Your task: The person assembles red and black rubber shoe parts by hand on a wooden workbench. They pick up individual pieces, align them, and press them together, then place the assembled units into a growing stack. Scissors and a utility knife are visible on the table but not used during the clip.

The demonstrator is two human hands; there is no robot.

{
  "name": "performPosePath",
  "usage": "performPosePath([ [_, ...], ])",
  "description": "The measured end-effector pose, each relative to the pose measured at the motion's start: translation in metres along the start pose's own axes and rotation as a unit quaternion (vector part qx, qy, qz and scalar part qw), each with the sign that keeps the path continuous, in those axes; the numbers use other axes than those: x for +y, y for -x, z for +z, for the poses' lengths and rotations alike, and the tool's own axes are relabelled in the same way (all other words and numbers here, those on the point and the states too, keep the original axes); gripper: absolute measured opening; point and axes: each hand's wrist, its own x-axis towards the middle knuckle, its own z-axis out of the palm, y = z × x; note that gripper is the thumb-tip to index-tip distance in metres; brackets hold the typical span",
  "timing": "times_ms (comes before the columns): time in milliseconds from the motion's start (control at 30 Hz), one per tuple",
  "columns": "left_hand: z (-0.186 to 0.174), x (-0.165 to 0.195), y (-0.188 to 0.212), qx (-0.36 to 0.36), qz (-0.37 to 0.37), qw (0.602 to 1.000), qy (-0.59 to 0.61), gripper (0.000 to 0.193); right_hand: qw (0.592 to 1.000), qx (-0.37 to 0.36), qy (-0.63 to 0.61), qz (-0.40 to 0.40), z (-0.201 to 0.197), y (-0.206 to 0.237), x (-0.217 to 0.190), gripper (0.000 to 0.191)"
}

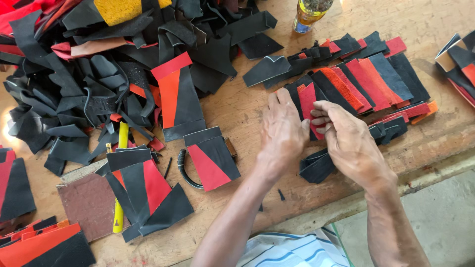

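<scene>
My left hand (283, 129) and my right hand (350, 144) meet over the wooden table (247, 111), both pinching a red leather piece (308, 101) at the near end of a fanned row of red, orange and black cut pieces (368, 81). A small stack of black pieces (316, 167) lies just under my right wrist. To the left lie stitched red-and-black panels (210, 157) and another group (143, 188).
A big heap of black and red leather scraps (94, 74) fills the far left. A bottle (309, 14) stands at the far edge. A yellow-handled tool (119, 207) and a brown board (88, 203) lie near left. More pieces (457, 62) sit far right. The table edge (420, 173) runs near right.
</scene>
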Motion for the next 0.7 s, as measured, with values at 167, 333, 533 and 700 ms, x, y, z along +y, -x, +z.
performPosePath([
  [167,-0.002,0.006,-0.007,-0.034,-0.038,0.999,-0.013,0.067,0.999,-0.006,0.020,-0.024,-0.001,0.001,-0.002,0.045],
  [333,-0.018,0.004,-0.006,-0.025,-0.062,0.998,0.007,0.065,0.999,0.001,0.030,-0.040,-0.001,0.001,-0.001,0.045],
  [533,-0.049,-0.010,0.015,0.007,0.034,0.998,0.058,0.057,0.984,-0.004,0.160,-0.081,0.003,0.004,0.000,0.047],
  [700,-0.058,-0.001,0.023,0.020,0.095,0.994,0.052,0.051,0.963,-0.014,0.261,-0.066,0.020,0.003,-0.006,0.064],
])
